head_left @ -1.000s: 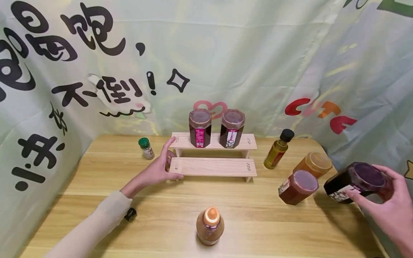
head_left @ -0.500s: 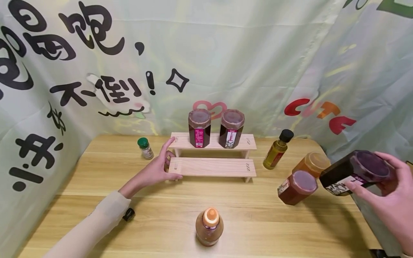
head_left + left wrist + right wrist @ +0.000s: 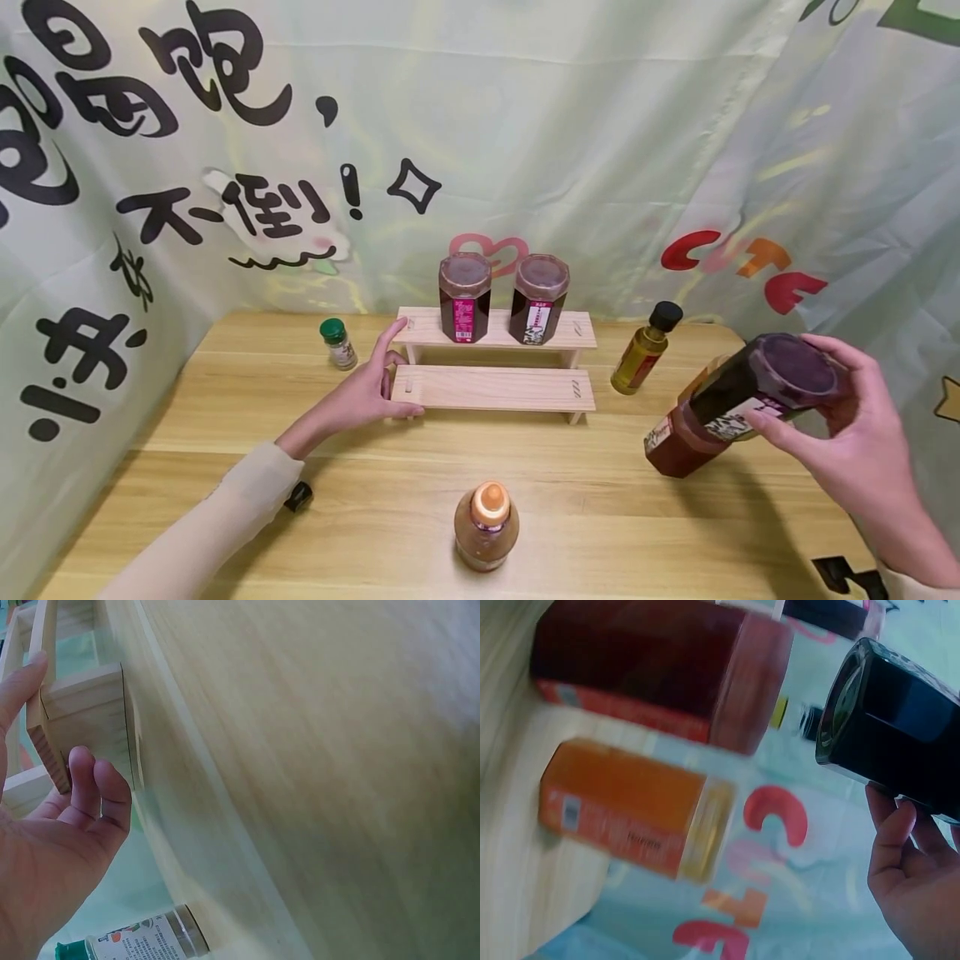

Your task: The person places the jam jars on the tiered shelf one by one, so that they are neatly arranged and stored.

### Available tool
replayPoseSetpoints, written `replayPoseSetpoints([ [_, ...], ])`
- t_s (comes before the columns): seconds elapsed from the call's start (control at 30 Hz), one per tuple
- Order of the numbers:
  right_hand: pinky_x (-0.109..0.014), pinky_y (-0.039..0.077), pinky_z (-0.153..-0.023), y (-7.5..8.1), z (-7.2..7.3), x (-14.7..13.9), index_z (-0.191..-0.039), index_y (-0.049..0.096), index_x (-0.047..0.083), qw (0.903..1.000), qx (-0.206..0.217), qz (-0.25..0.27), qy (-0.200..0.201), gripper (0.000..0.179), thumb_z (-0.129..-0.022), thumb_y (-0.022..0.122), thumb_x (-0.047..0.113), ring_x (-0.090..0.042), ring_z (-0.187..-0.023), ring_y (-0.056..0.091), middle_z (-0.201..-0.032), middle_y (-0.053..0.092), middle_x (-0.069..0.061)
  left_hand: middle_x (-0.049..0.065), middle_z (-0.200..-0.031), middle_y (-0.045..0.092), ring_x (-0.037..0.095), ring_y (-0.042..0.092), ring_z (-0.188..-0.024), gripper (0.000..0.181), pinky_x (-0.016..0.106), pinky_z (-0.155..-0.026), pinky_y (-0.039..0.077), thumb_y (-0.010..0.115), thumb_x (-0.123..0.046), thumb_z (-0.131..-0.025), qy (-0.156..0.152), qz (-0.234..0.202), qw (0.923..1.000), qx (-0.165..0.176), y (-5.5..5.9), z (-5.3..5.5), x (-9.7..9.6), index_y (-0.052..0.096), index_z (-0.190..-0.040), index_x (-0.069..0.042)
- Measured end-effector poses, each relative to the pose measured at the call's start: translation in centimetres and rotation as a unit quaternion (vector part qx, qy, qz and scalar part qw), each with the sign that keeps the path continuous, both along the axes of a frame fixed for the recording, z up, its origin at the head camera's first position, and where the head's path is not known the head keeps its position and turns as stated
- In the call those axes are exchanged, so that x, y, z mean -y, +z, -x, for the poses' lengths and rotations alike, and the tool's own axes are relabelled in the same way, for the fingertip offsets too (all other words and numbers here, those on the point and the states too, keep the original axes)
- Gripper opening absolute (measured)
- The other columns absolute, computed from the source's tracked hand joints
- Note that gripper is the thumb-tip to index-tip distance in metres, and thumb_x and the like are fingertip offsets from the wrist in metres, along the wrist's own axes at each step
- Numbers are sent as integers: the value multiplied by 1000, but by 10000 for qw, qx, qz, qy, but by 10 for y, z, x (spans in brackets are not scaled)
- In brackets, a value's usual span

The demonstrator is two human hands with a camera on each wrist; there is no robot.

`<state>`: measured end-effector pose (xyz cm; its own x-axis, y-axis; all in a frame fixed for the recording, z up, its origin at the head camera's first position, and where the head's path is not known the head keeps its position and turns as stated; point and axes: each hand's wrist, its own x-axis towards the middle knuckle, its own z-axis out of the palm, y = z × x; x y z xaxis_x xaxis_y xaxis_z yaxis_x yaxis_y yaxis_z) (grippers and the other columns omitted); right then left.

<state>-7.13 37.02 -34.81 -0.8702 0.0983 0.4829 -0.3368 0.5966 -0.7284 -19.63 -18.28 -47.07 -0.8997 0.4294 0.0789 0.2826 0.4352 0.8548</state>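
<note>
My right hand [image 3: 862, 433] holds a dark eight-sided jar [image 3: 731, 383] with a white label, tilted, its lid towards the palm. In the head view the jar overlaps a red-brown jar [image 3: 678, 446] and mostly hides an amber jar; in the right wrist view it is raised beside the red-brown jar and the amber jar [image 3: 626, 814]. My left hand [image 3: 371, 387] grips the left end of a two-tier wooden shelf [image 3: 487, 389], thumb at the lower tier's front edge, forefinger reaching to the upper tier. Two dark jars, a left one [image 3: 465, 300] and a right one [image 3: 540, 302], stand on the upper tier.
A green-capped spice jar [image 3: 339, 343] stands left of the shelf, just beyond the left hand. Right of the shelf is a black-capped oil bottle [image 3: 641, 354]. An orange-capped sauce bottle [image 3: 487, 533] stands at the front middle of the wooden table [image 3: 360, 517]. Printed cloth [image 3: 600, 150] hangs behind.
My right hand has carried the dark jar left and slightly up, from beside the red-brown and amber jars to over them. My left hand has stayed on the shelf.
</note>
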Motion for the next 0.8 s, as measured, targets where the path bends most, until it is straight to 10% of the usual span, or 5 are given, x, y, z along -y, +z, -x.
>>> replayPoseSetpoints([
  [0.43, -15, 55, -89, 1, 20, 57, -162, 43, 6, 9915, 97, 583, 1161, 105, -72, 86, -27, -15, -109, 69, -137, 63, -13, 12, -131, 67, 27, 64, -72, 141, 36, -62, 55, 102, -29, -80, 1, 12, 10000, 10, -1, 1, 1, -3, -171, -52],
  [0.63, -19, 56, -66, -1, 33, 83, -163, 43, 12, 9901, 160, 254, 1374, 107, -73, 92, -19, -17, -101, 67, -133, 63, -8, 11, -128, 68, 27, 64, -73, 141, 37, -61, 56, 102, -27, -81, -58, -44, 10000, -8, -2, 2, 1, -3, -171, -52],
  [0.8, -19, 53, -82, -7, 46, 103, -160, 46, 10, 9843, -68, 81, 1762, 106, -70, 96, -17, -17, -109, 65, -130, 66, -5, 11, -128, 68, 27, 65, -70, 141, 37, -60, 57, 102, -25, -81, -65, -31, 10000, -33, -1, 2, 2, -3, -171, -52],
])
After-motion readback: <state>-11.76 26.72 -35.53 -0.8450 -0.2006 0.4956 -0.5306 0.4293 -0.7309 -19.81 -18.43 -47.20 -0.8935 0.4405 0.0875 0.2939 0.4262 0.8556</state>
